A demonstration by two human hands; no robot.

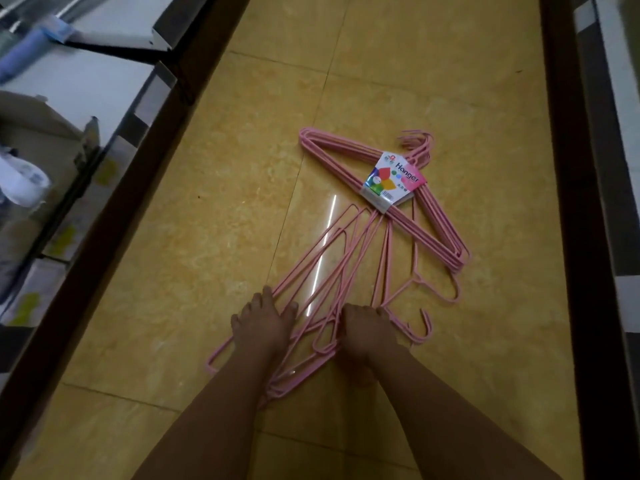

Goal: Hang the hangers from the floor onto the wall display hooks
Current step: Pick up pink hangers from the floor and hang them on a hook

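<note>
Forearms: both of mine reach in from the bottom edge, bare, cut off at the frame before the elbows
Left hand [264, 325]: palm down on the loose hangers; fingers bent over the wires; whether they pinch a wire or only press I cannot tell, since the fingertips are hidden under my knuckles
Right hand [367, 336]: curled over the wires near the necks; its fingers are folded out of sight, so I cannot tell how many wires it holds
Loose hangers [332, 271]: thin pink wire, fanned on the floor between and beyond my hands; they cross so much that I cannot count them; two hooks show just right of my right hand
Bundled hangers [433, 220]: pink set lying flat farther out, touching the far tips of the loose ones; hooks bunched at the far right end
Label [393, 180]: paper band round the bundle; reads "Hanger"; smaller print and barcode too small to read
Floor [214, 220]: glossy yellow tile; a streak of glare crosses the loose wires
Shelves [114, 109]: left edge, blurred goods with yellow tags, unreadable; another shelf edge cut off at right
</note>
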